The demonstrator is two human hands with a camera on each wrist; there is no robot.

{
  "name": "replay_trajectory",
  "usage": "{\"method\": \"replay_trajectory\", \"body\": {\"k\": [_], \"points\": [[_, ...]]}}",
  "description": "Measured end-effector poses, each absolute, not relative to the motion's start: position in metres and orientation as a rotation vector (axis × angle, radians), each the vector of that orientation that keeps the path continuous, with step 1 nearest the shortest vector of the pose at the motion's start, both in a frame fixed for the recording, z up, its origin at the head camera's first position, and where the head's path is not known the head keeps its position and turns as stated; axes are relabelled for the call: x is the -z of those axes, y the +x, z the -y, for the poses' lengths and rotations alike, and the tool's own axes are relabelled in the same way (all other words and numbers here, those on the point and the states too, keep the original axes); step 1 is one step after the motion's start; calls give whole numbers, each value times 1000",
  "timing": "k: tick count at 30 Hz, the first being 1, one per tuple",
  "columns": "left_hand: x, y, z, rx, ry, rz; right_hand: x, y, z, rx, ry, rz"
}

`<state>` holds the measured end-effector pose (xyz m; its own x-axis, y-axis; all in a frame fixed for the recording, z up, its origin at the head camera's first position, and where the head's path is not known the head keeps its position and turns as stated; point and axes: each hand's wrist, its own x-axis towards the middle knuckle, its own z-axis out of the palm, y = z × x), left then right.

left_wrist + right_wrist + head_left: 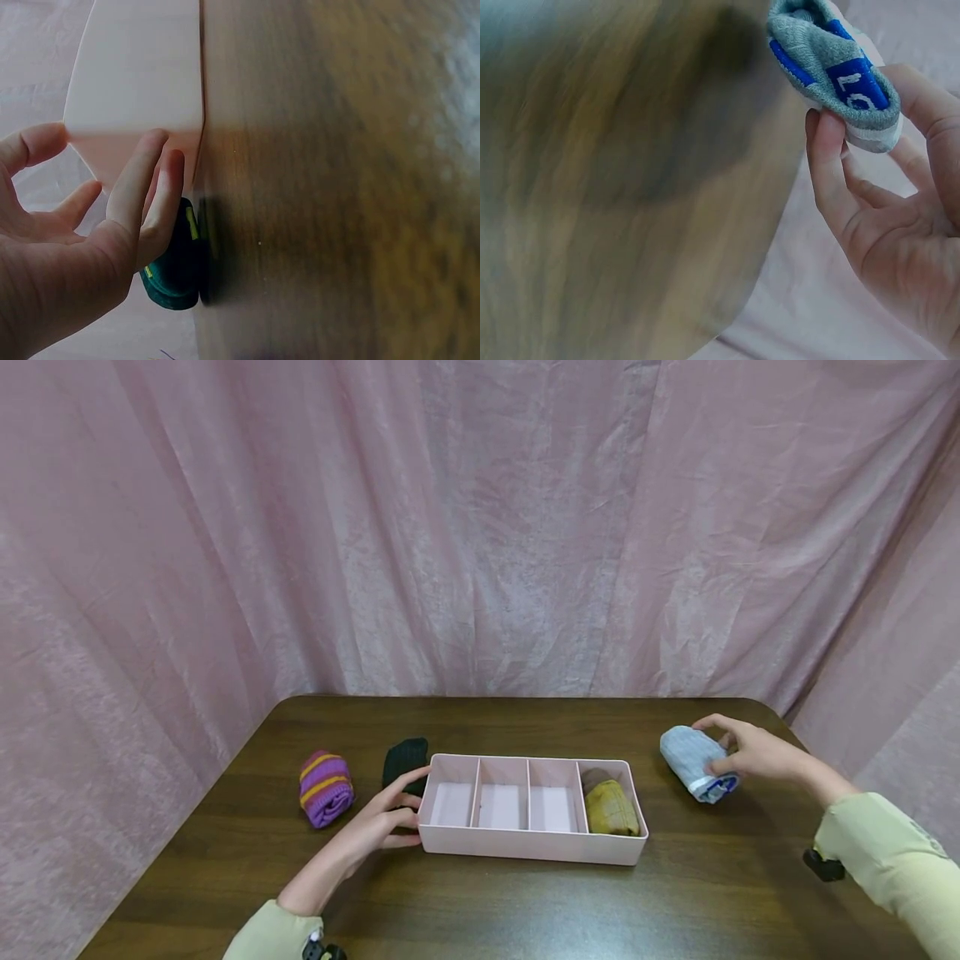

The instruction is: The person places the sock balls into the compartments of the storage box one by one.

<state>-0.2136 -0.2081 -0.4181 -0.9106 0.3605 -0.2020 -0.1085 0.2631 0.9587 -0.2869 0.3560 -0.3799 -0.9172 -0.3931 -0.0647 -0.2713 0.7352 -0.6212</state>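
Right hand: we are pinching blue sock toward table's far-right corner; left hand, spread, touching box.

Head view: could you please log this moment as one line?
left hand: touches pink rectangular plastic box | right hand: pinches rolled light-blue knit sock | box's right end: rolled yellow-brown sock

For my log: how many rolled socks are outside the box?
3: the striped sock farthest left, the dark green sock just left of the box, the light blue sock in the right hand.
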Motion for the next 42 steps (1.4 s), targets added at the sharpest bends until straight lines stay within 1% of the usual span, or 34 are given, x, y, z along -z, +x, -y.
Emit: {"method": "replay_trajectory", "body": {"k": [15, 22, 34, 42], "points": [[416, -215, 207, -1691, 236, -2154, 333, -273, -306, 875, -576, -2833], [417, -214, 207, -1690, 235, -2153, 314, -268, -280, 934, -562, -2758], [416, -215, 207, -1669, 232, -2157, 307, -262, -239, 956, -542, -2715], [416, -215, 205, -1676, 221, -2151, 311, -258, -211, 995, -505, -2649]]}}
